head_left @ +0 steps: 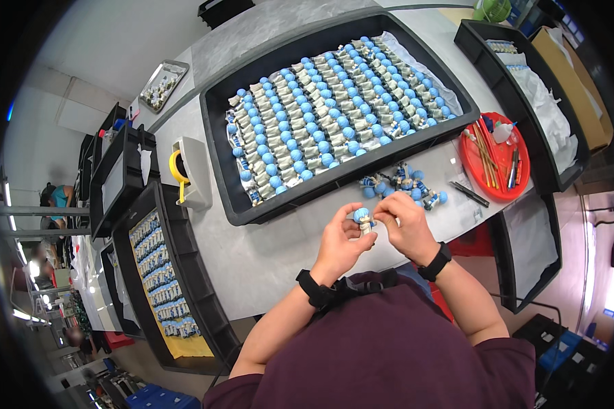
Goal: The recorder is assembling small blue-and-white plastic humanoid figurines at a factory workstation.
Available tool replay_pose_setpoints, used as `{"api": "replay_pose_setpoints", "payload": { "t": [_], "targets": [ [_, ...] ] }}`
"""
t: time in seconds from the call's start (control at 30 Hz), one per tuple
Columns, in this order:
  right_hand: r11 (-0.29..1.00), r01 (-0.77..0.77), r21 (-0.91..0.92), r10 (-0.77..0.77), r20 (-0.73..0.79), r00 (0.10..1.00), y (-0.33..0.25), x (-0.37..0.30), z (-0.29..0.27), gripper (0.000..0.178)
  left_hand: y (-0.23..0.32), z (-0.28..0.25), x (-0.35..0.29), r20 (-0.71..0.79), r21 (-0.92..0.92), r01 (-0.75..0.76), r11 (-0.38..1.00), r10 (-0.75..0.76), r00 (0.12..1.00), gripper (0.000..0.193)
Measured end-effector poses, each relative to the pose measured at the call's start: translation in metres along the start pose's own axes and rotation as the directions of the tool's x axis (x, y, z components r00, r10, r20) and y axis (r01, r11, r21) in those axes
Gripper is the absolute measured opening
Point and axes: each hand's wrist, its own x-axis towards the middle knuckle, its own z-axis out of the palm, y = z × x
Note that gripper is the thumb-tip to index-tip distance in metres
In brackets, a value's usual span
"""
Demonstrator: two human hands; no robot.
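Over the table's front edge, a small figurine [362,218] with round blue hair and a pale body is held upright. My left hand [342,240] closes on it, thumb low on its body and forefinger near the head. My right hand [408,225] is closed in a pinch against the figurine's side; whatever its fingertips hold is too small to make out. Just beyond my hands lies a loose pile of similar blue-haired figurines [402,183]. A large black tray [280,210] behind them carries many more, laid in slanting rows.
At right, a red round tray [496,194] holds brushes, pens and a small bottle, with a black pen [469,193] beside it. A tape dispenser [195,174] stands left. Black crates [184,273] flank the table [245,266]. A small metal tray [164,85] sits far left.
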Motion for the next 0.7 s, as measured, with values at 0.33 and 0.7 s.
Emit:
{"api": "replay_pose_setpoints", "payload": {
  "t": [0.33,0.7],
  "targets": [
    [0.999,0.007,0.034,-0.007,0.006,1.0,-0.008,0.001,0.003,0.007,0.003,-0.002,0.004,0.001,-0.04,0.039,0.998,-0.039,0.999,0.055],
    [0.981,-0.143,0.129,0.138,0.048,0.989,-0.01,0.0,0.009,0.004,0.004,-0.001,0.007,0.01,-0.021,-0.002,1.0,0.002,1.0,0.055]
  ]
}}
